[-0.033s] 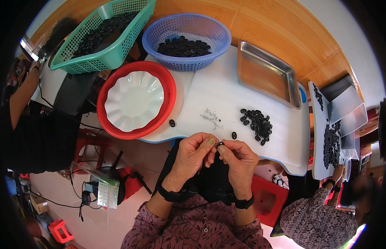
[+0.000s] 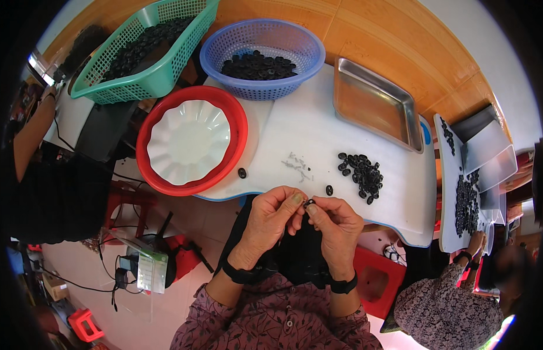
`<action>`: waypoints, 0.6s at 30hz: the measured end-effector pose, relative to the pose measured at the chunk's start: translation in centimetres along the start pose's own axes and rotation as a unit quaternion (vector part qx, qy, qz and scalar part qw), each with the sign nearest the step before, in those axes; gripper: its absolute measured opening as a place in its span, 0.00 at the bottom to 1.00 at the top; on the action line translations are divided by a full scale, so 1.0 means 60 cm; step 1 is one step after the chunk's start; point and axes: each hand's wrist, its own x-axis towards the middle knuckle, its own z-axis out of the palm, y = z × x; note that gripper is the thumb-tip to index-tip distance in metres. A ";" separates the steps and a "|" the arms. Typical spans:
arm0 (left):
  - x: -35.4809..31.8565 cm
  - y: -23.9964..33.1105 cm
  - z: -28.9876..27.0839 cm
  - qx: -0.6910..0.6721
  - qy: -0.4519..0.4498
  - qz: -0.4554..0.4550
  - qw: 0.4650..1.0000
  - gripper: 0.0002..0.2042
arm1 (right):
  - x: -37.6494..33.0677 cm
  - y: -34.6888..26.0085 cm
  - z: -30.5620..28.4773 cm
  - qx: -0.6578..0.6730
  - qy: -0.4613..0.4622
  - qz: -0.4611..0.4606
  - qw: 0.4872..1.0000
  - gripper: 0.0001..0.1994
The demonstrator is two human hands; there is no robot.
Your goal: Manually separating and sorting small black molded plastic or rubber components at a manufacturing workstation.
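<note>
Both hands, left hand (image 2: 270, 217) and right hand (image 2: 335, 224), pinch one small black ring (image 2: 309, 203) together beyond the worktop (image 2: 318, 134) edge; a slip likely drops it floorward.

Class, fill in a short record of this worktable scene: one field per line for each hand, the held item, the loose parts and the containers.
left hand: pinches the small black ring with the right
right hand: fingertips meet the left's on the ring
small black ring: held above the table edge
loose pile: black rings on the white table
blue basket: holds black rings
green basket: holds black rings
metal tray: empty
white dish: empty, inside the red bowl
</note>
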 end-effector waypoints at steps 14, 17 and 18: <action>-0.009 0.008 0.016 0.100 0.025 0.036 0.994 0.09 | -0.005 -0.010 -0.001 -0.059 0.019 -0.020 0.998 0.05; -0.010 0.007 0.020 0.130 0.038 0.059 0.989 0.08 | -0.006 0.000 -0.005 -0.116 0.026 -0.087 0.989 0.04; -0.010 0.006 0.021 0.143 0.038 0.071 0.986 0.08 | -0.007 -0.002 -0.004 -0.116 0.027 -0.087 0.989 0.04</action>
